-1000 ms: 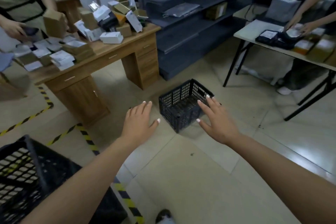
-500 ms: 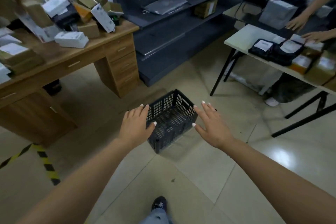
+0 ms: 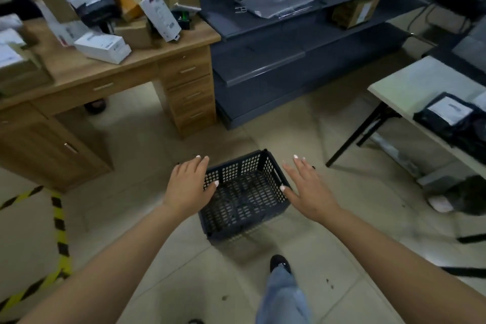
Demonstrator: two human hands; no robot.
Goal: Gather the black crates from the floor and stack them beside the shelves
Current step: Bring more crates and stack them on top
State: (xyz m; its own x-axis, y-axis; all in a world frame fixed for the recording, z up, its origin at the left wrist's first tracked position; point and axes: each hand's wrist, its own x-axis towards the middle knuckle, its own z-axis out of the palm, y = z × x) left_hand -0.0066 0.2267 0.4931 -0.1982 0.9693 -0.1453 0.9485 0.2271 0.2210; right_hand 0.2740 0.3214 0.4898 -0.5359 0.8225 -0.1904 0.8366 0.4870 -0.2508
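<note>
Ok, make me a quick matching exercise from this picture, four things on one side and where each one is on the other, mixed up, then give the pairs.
Things:
1. black perforated plastic crate
2. white rectangular cardboard box
3. brown cardboard carton
4. black parcel bag with a white label

Places:
A. on the grey metal shelves
B. on the white folding table
C. on the tiled floor between the open left hand and right hand
D. on the wooden desk

Pairs: 1-C, 2-D, 3-A, 4-B

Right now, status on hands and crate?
Left hand and right hand open, flanking the black crate, no grip yet. Crate upright on the floor, empty. Own shoe close behind it; nothing blocking.
</note>
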